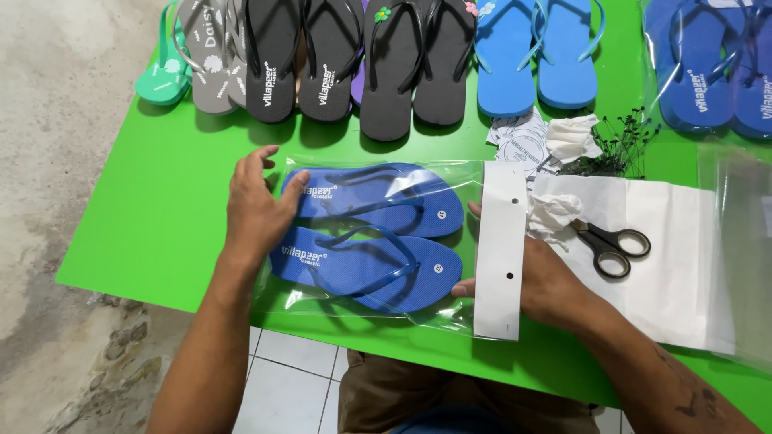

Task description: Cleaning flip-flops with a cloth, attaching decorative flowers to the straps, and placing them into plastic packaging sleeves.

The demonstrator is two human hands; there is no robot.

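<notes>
Head view: green table point(161, 209) above white tiled floor point(281, 386), hands point(256, 207) resting.

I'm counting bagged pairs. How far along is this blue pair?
Done: the blue flip-flops lie inside the clear bag. In hand: the left hand presses the heel end, while the right hand holds the white header card at the bag's mouth. Left: the card looks unfastened; other pairs lie unbagged.

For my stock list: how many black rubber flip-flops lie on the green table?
4, in the top row: first black rubber flip-flop, second, third, fourth. All are cut off by the frame's top edge; more may be hidden.
</notes>
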